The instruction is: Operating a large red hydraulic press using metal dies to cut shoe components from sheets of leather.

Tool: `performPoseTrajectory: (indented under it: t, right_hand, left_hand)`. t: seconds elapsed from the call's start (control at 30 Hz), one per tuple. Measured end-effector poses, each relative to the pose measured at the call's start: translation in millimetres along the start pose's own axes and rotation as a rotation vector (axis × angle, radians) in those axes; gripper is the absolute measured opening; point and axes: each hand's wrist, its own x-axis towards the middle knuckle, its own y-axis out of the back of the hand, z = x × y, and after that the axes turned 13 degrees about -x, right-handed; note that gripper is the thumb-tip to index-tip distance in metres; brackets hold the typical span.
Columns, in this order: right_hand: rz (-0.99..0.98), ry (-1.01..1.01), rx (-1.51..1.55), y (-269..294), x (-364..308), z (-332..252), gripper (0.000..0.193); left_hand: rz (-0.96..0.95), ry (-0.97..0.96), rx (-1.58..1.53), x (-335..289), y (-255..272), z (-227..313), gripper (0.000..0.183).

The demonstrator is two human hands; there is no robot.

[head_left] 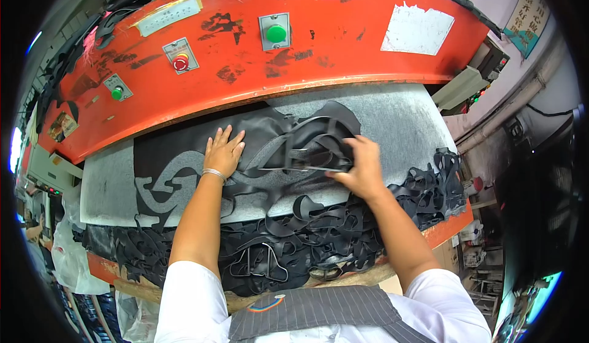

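Note:
My left hand (224,153) lies flat with fingers spread on a black leather-like sheet (184,136), which has curved shapes cut out of it. To its right, my right hand (362,166) is closed on the right side of a metal cutting die (299,155), a thin-walled curved frame with crossbars. The die is slightly blurred and sits over the sheet's right part; whether it touches the sheet I cannot tell. Through the cut-outs shows the grey cutting board (408,119) underneath.
A red press beam (343,49) spans the far side, with a large green button (276,33) and a red stop button (180,62). Tangled black scraps (325,229) cover the near edge. A second metal die (249,261) lies on them. Plastic bags (70,251) hang at left.

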Motion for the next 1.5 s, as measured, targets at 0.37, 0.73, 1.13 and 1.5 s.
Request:
performPoseTrajectory:
  t: [0.37, 0.73, 1.13, 1.5]
  right_hand:
    - [0.317, -0.338, -0.126, 127, -112, 135, 0.079]
    - [0.127, 0.848, 0.041, 94, -37, -42, 0.067]
    - [-0.693, 0.9, 0.656, 115, -37, -125, 0.077]
    - [-1.264, 0.739, 1.231, 55, -131, -188, 0.056]
  left_hand:
    - [-0.037, -0.042, -0.34, 3, 1, 8, 0.039]
    - [-0.967, 0.322, -1.851, -141, 39, 161, 0.079]
    - [0.169, 0.055, -2.073, -280, 42, 176, 0.041]
    - [0.885, 0.23, -1.508, -386, 12, 177, 0.042]
